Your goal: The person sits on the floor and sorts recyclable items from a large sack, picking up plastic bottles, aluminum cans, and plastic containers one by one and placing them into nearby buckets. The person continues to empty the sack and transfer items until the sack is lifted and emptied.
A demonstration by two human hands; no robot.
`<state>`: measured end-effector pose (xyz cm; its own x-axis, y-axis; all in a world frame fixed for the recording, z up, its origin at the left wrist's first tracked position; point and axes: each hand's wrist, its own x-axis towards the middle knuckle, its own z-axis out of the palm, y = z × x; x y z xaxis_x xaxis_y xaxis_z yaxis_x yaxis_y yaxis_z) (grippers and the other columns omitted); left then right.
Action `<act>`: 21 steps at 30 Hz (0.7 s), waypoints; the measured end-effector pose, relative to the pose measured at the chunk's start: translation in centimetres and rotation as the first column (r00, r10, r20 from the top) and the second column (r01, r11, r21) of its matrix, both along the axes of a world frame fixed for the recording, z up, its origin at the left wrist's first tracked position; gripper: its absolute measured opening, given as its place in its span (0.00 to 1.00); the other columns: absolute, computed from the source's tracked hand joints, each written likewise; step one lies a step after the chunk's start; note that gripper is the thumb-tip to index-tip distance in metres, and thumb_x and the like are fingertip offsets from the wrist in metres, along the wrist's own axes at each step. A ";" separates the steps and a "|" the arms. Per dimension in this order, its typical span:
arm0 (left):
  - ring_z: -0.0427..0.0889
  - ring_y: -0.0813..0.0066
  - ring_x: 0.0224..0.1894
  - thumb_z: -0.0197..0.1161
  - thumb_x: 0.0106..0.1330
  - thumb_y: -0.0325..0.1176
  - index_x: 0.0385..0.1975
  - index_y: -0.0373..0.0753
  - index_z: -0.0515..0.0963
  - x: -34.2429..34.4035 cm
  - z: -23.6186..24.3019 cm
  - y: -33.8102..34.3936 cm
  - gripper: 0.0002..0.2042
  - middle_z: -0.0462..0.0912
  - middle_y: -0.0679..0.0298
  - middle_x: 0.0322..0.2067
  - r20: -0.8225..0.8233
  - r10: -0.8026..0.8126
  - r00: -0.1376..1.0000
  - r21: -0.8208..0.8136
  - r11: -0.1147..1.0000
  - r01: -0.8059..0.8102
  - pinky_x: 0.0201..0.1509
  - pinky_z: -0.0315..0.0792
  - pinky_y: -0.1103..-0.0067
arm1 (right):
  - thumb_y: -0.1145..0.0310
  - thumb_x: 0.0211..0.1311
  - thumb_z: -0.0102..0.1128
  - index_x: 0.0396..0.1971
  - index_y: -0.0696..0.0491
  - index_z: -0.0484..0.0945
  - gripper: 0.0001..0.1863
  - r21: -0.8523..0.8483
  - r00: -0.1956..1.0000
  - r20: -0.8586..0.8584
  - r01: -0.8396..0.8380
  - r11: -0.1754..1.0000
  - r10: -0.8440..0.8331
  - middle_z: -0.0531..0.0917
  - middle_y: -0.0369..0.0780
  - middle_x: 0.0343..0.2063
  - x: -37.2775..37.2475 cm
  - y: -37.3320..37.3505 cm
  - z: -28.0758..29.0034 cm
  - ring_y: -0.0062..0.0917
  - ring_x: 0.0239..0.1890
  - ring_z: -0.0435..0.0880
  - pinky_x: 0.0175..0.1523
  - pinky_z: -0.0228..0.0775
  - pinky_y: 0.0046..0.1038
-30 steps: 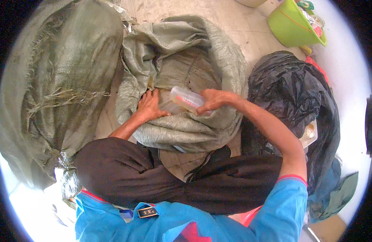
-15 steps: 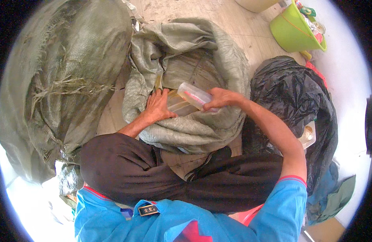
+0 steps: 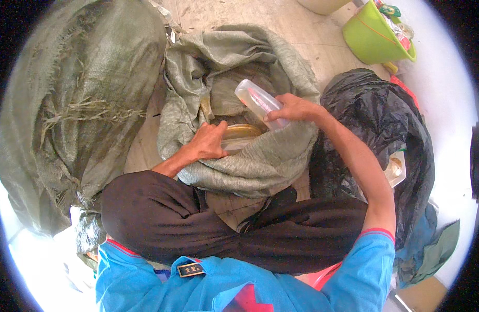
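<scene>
A grey-green woven sack stands before my crossed legs, its mouth rolled down. Over its opening my right hand grips one end of a translucent plastic container with a reddish mark, held tilted. My left hand is inside the near left part of the mouth. Its fingers and thumb close on the left end of a clear container with a yellowish rim, perhaps a nested stack. The sack's folds hide the lower part of that container.
A big, full woven sack leans at the left. On the right lies a black plastic bag with a pale container showing at its opening. A lime-green bucket holding mixed items stands at the far right on the tiled floor.
My right hand has lifted its container up and slightly right, away from the one at my left hand. More of the yellowish rim shows. My left hand has shifted slightly right.
</scene>
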<state>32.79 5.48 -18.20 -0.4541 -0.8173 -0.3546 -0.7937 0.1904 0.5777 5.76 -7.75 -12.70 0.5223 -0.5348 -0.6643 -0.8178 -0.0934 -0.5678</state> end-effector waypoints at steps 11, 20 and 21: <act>0.80 0.71 0.41 0.78 0.41 0.36 0.46 0.34 0.76 4.2 4.2 -5.5 0.29 0.82 0.61 0.39 -0.520 0.619 0.588 0.280 0.774 -0.568 0.48 0.74 0.74 | 0.45 0.47 0.66 0.44 0.66 0.78 0.37 0.006 0.776 0.327 0.568 0.823 -0.539 0.82 0.46 0.38 0.2 -2.6 5.9 0.28 0.37 0.81 0.44 0.71 0.29; 0.84 0.68 0.39 0.70 0.51 0.38 0.47 0.27 0.75 5.6 6.8 -9.5 0.26 0.83 0.56 0.39 -0.573 0.786 0.229 0.663 0.610 -0.434 0.44 0.79 0.74 | 0.46 0.51 0.65 0.48 0.72 0.70 0.41 0.382 0.276 0.489 0.785 0.488 -0.828 0.81 0.48 0.38 -0.7 -6.1 5.7 0.34 0.36 0.82 0.44 0.72 0.32; 0.84 0.68 0.39 0.70 0.52 0.39 0.47 0.27 0.74 4.9 7.6 -9.2 0.26 0.83 0.55 0.39 -0.552 0.799 0.238 0.678 0.597 -0.429 0.43 0.79 0.75 | 0.46 0.51 0.65 0.48 0.72 0.69 0.41 0.409 0.246 0.489 0.782 0.470 -0.837 0.81 0.48 0.39 -0.8 -6.0 6.0 0.34 0.37 0.82 0.44 0.72 0.32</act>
<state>37.68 -3.75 -10.61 -0.0668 -0.8772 -0.4755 0.2325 -0.4771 0.8475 4.95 -13.78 -6.70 0.0905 -0.8752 -0.4752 0.0503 0.4806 -0.8755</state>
